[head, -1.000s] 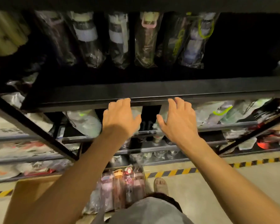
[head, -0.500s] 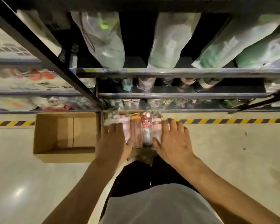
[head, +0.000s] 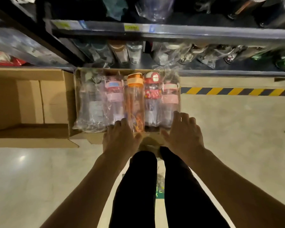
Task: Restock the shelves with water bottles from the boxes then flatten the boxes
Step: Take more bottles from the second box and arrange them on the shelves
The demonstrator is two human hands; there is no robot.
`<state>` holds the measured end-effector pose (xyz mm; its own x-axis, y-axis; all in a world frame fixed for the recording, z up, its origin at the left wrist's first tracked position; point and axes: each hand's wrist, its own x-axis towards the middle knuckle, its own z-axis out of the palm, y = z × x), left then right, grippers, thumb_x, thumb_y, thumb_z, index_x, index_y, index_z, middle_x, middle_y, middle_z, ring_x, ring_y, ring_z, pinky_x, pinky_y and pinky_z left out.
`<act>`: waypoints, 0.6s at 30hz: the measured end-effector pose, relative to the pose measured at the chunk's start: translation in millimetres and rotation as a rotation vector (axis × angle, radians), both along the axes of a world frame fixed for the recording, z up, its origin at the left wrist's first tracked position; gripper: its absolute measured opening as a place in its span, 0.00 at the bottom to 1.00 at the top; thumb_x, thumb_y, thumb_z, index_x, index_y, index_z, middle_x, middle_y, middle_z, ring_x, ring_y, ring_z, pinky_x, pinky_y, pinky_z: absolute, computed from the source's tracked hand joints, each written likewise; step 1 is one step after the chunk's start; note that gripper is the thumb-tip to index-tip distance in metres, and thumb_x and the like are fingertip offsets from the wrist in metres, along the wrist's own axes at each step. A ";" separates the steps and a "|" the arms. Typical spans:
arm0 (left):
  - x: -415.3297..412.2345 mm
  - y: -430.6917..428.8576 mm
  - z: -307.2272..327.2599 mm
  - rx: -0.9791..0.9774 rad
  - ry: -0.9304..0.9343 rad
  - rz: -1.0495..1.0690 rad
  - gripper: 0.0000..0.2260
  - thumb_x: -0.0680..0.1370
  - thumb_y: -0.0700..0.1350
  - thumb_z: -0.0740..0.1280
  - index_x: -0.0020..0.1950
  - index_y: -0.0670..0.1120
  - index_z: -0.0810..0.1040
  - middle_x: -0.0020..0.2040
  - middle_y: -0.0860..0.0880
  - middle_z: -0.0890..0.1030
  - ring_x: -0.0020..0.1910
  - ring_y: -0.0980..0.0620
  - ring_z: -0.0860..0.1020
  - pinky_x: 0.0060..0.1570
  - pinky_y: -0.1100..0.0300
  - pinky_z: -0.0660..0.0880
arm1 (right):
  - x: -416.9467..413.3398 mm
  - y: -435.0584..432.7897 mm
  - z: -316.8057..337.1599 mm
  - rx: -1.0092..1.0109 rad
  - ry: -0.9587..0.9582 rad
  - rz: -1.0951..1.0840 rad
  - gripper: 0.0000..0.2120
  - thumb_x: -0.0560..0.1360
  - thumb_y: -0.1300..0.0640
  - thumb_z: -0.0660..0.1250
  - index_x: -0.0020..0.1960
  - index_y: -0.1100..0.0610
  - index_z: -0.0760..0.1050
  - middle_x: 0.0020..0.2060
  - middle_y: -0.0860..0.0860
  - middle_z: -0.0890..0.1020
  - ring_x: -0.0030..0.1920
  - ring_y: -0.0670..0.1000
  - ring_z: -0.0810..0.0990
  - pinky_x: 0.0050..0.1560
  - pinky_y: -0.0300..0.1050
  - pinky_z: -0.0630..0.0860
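Observation:
An open cardboard box (head: pixel 76 102) sits on the floor against the shelf, holding several plastic-wrapped water bottles lying side by side: a clear one (head: pixel 90 104), a pink-banded one (head: pixel 114 99), an orange one (head: pixel 135 99), a red one (head: pixel 152 96) and another pink one (head: pixel 169 101). My left hand (head: pixel 120 139) hovers over the near ends of the pink and orange bottles, fingers spread. Spread the same way, my right hand (head: pixel 183 134) is over the near end of the right pink bottle. Neither hand holds anything.
An empty open box (head: pixel 28 102) lies left of the full one. The low shelf (head: pixel 171 32) above carries wrapped bottles and cups. A yellow-black stripe (head: pixel 237 91) marks the floor to the right. My dark-trousered legs (head: pixel 155 186) stand just behind the box.
My view has dropped from the upper shelf edge to the floor. Both hands came down from the shelf and now hover low over the bottles in the box.

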<state>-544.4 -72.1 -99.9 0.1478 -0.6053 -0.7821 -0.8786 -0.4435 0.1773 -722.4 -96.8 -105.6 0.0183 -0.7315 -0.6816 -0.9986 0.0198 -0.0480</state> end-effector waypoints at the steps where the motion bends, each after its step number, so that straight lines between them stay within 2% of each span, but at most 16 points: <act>1: -4.3 -3.5 -24.0 -0.034 0.023 0.057 0.30 0.81 0.61 0.67 0.76 0.46 0.63 0.70 0.45 0.75 0.67 0.42 0.74 0.66 0.46 0.73 | -2.0 -4.4 -21.7 0.008 -0.014 -0.059 0.34 0.81 0.37 0.61 0.76 0.58 0.58 0.69 0.58 0.71 0.66 0.60 0.72 0.65 0.55 0.72; 5: -20.7 -18.7 -112.1 -0.115 0.018 0.217 0.41 0.77 0.66 0.69 0.80 0.48 0.56 0.75 0.45 0.68 0.71 0.41 0.70 0.69 0.44 0.71 | -8.6 -24.6 -105.6 0.032 -0.071 -0.328 0.43 0.79 0.37 0.66 0.81 0.59 0.51 0.74 0.59 0.65 0.72 0.62 0.67 0.71 0.57 0.68; 10: -41.7 -25.3 -186.2 -0.239 -0.126 0.330 0.51 0.71 0.68 0.75 0.79 0.43 0.52 0.74 0.42 0.65 0.71 0.40 0.68 0.68 0.45 0.71 | -9.3 -28.3 -184.7 -0.050 -0.061 -0.417 0.51 0.74 0.34 0.71 0.80 0.59 0.47 0.72 0.61 0.62 0.70 0.63 0.64 0.69 0.58 0.69; 13: -50.5 -25.6 -202.8 -0.341 -0.173 0.406 0.47 0.72 0.65 0.75 0.79 0.44 0.54 0.71 0.42 0.67 0.68 0.41 0.69 0.65 0.43 0.72 | -8.0 -29.3 -208.7 -0.128 -0.010 -0.469 0.54 0.71 0.33 0.73 0.80 0.57 0.48 0.70 0.60 0.62 0.68 0.63 0.65 0.66 0.59 0.71; 15: -50.4 -24.7 -205.2 -0.361 -0.141 0.455 0.43 0.73 0.60 0.75 0.78 0.44 0.55 0.69 0.44 0.67 0.67 0.42 0.68 0.64 0.42 0.72 | -10.0 -31.3 -215.5 -0.163 -0.008 -0.500 0.51 0.70 0.35 0.75 0.78 0.57 0.52 0.68 0.59 0.64 0.67 0.63 0.67 0.64 0.60 0.72; 18: -44.7 -24.2 -199.8 -0.330 -0.088 0.468 0.43 0.74 0.56 0.75 0.80 0.44 0.55 0.70 0.44 0.66 0.68 0.43 0.66 0.66 0.44 0.70 | -15.9 -37.0 -215.4 -0.088 -0.040 -0.576 0.46 0.68 0.40 0.78 0.74 0.58 0.58 0.65 0.59 0.65 0.66 0.63 0.67 0.63 0.59 0.71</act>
<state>-589.2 -96.3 -299.7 0.5145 -0.6695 -0.5358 -0.6197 -0.7222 0.3074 -738.4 -133.7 -321.0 -0.3743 -0.6850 -0.6250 -0.8256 0.5531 -0.1118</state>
